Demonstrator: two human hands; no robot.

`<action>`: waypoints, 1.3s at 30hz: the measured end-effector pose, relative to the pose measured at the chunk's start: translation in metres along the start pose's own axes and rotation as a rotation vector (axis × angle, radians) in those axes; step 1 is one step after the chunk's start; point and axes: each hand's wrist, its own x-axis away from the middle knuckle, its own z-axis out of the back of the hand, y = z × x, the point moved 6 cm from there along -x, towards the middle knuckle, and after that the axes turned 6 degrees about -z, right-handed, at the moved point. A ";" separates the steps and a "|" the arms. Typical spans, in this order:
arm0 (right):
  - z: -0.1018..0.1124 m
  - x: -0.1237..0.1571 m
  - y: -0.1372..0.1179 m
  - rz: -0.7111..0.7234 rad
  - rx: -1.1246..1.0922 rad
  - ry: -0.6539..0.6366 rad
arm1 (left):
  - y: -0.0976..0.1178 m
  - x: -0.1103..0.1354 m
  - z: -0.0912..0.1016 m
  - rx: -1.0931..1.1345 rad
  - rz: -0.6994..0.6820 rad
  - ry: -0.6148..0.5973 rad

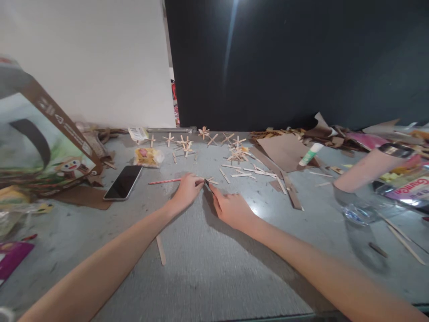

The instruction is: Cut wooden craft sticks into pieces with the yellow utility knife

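Observation:
My left hand (188, 192) is closed in a pinch, low over the grey table, on a thin wooden stick (212, 181); the fingers hide most of it. A red-and-white striped rod (164, 181), perhaps a straw, runs up to the back of that hand. My right hand (234, 209) grips a small dark knife (207, 183), its index finger stretched along it and the tip close to the left fingertips. Beyond the hands lie loose wooden craft sticks (243, 175). Star-shaped pieces of crossed sticks (186, 144) stand farther back.
Left of my hands lie a phone (123, 182) and a yellow packet (148, 157), beside a large printed bag (47, 138). On the right are cardboard (283, 150), a glue stick (311, 154) and a pink bottle (370, 167). One craft stick (161, 250) lies near my left forearm.

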 end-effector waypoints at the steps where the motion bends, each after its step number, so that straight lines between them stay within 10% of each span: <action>1: 0.000 -0.001 0.000 -0.001 0.005 -0.007 | -0.001 0.000 0.000 -0.002 0.008 0.006; 39: -0.002 -0.001 -0.001 0.003 0.045 -0.020 | -0.003 0.000 -0.001 0.041 0.071 0.001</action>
